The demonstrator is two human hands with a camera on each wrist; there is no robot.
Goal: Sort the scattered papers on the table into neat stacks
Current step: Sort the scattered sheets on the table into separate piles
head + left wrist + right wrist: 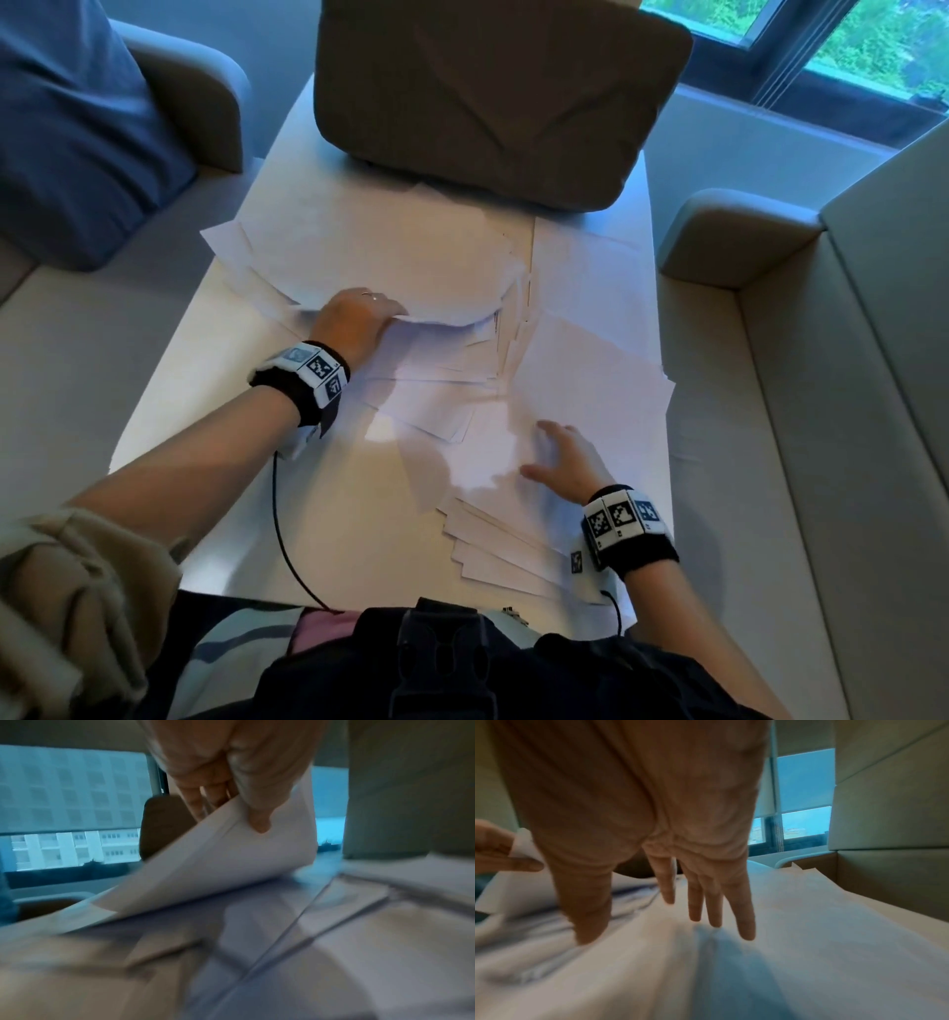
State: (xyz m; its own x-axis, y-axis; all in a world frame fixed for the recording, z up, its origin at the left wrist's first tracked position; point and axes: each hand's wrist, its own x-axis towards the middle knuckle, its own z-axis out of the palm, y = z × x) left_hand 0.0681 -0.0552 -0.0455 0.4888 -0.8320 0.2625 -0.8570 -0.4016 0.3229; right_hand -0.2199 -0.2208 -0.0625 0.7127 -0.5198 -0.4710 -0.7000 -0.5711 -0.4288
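Observation:
Many white paper sheets (590, 318) lie scattered and overlapping across a white table (215, 493). My left hand (359, 321) pinches the near edge of a few sheets (390, 257) at the table's middle, lifting and curling them; in the left wrist view the thumb (259, 809) presses on top of the bent sheets (205, 866). My right hand (562, 462) lies flat with its fingers (741, 914) spread and straight, resting on the papers (808, 923) at the near right. A fanned pile of sheets (508, 555) sits by my right wrist.
A brown cushion (493, 92) stands at the table's far end, touching the farthest sheets. Beige sofa seats flank the table, with a blue pillow (77, 128) at the left and an armrest (739, 231) at the right. A window (847, 46) is beyond.

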